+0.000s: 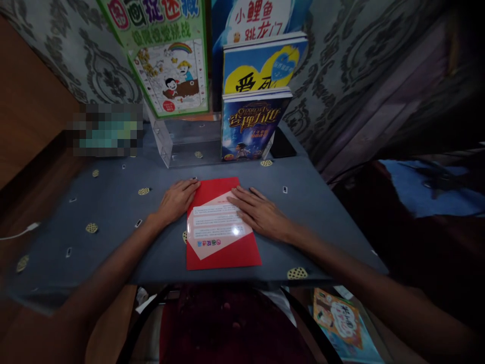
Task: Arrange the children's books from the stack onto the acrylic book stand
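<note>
A red book (222, 260) with a pale pink panel of print lies flat on the table, its title upside down to me. My left hand (178, 200) rests at its far left edge, fingers stretched out with the tips touching the corner. Across the right edge of the cover lies my right hand (261, 212), flat with its fingers extended over the pink panel. Neither hand grips anything. Light glares on the lower part of the cover.
Behind the book, a clear acrylic stand (189, 146) holds several upright books, among them a blue book (248, 126) and a green-bordered book (170, 76). A dark flat object (282, 144) lies beside it. A white cable (22, 232) reaches the table's left side. More books (341, 323) sit below the front edge.
</note>
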Motion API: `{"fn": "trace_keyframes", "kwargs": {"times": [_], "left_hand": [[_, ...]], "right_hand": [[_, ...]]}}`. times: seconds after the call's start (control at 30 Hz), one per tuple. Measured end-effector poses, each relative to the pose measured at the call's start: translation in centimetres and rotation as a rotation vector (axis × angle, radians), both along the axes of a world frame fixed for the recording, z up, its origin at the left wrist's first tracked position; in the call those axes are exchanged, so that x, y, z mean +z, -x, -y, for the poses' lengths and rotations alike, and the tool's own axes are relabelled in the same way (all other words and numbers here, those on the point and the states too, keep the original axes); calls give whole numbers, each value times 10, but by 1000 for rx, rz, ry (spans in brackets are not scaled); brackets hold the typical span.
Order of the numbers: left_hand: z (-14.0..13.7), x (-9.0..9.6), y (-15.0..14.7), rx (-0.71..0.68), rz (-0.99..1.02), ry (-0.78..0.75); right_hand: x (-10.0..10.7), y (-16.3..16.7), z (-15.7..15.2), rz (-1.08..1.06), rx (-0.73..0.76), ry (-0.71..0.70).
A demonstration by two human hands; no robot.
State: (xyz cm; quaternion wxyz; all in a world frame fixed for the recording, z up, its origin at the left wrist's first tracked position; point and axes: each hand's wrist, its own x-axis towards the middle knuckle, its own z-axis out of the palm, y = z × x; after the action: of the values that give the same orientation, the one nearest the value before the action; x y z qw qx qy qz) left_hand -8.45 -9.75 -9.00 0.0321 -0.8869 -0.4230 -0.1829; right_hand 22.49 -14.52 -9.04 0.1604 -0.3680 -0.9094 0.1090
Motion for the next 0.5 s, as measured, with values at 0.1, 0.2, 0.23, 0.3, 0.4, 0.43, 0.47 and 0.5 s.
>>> {"fn": "trace_keyframes", "kwargs": {"times": [0.1, 0.2, 0.23, 0.3, 0.4, 0.43, 0.47, 0.5], "left_hand": [[5, 1, 0, -1, 14, 18], [8, 2, -1, -10, 9, 10], [10, 2, -1, -13, 6, 3], [13, 2, -2, -17, 3, -6], [20, 3, -3, -19, -5, -6], [23, 3, -3, -23, -7, -5], [25, 3, -4, -27, -7, -5], [27, 3, -4, -29, -6, -5]], "right_hand": [[2, -8, 23, -11, 33, 18], [4, -18, 46, -26, 74, 58], [4, -22, 54, -23, 97, 74], [6, -30, 68, 1, 142, 106], [8, -39, 85, 32, 198, 142], [7, -41, 90, 35, 213, 146], [7, -42, 94, 39, 221, 145], [5, -41, 98, 45, 220, 137]]}}
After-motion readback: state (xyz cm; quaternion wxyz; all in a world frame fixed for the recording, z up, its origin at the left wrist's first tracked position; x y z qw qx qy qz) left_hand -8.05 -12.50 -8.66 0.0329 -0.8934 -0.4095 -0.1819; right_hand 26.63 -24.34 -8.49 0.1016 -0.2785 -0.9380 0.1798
